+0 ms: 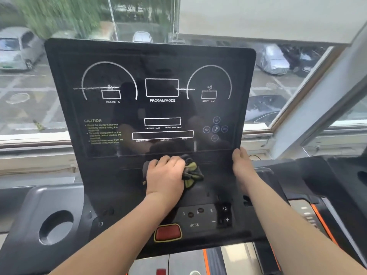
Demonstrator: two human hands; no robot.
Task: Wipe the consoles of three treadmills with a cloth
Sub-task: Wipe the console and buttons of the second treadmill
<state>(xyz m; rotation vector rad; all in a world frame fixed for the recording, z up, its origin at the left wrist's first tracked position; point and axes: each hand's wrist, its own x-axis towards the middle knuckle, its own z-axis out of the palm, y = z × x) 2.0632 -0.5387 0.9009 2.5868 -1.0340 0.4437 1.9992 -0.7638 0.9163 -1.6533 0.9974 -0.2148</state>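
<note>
Head view looks down at a black treadmill console [151,72] that stands up tall in front of a big window [29,100].

The person's left hand [165,175] is on a cloth [191,171]. The cloth is dark grey with yellow-green bits, and it is all bunched up. The fingers curl over it and push it flat on the console, just under the shiny screen part and near the middle. Some of the cloth sticks out on the right side of the hand.

The right hand [243,163] holds the right edge of the console, down by the low corner of the screen part. Its fingers wrap round that edge - they are not flat.

The screen is dark. It has white boxes, two big curved lines and words like "INCLINE", "PROGAM/MODE" and "SPEED". Yellow "CAUTION" words sit on the left side.

Below the hands there is a red button [167,232] with a yellow ring. Next to it, on the right, is a grey button panel [198,217] that says "MODE". A round cup holder [55,227] is on the far left.

Another treadmill [327,175] shows at the right - only part of it. Outside the window a grey car [17,48] is parked.
</note>
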